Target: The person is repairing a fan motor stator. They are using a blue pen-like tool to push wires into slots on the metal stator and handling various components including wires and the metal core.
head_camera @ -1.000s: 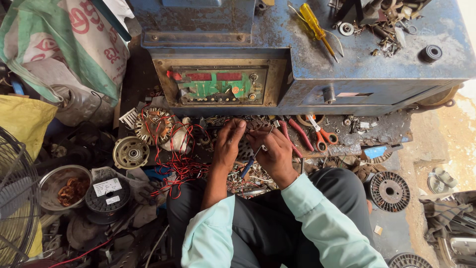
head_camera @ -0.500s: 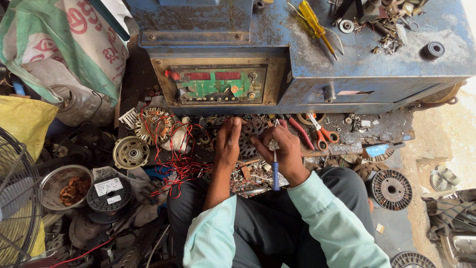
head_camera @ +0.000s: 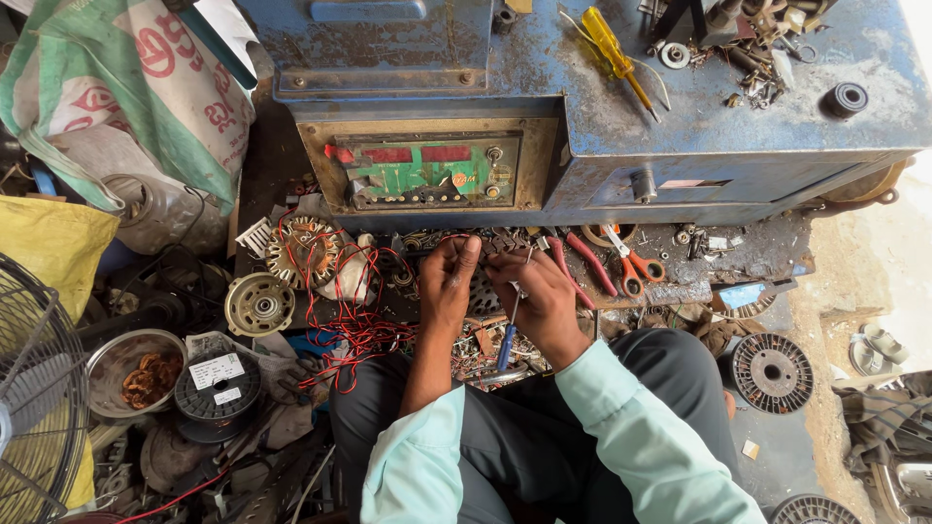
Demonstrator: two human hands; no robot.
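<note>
Head view: left hand [head_camera: 449,281] steadies the round stator core [head_camera: 482,291] at the cluttered bench's front edge, right hand [head_camera: 544,296] grips a blue-handled screwdriver [head_camera: 506,345], work apparently unfinished.

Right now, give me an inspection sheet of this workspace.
Surface: floor dusty, scattered with metal scraps.
Job's things: round wound part between the hands; blue-handled tool in the right hand.
Clutter: winding, hub, spool, bowl, pliers, scissors, disc.
Grippers: left hand on the part; right hand grips the tool.
Cables: red wires tangled at left.
Surroundings: blue machine, yellow screwdriver on top, sack, fan.
</note>
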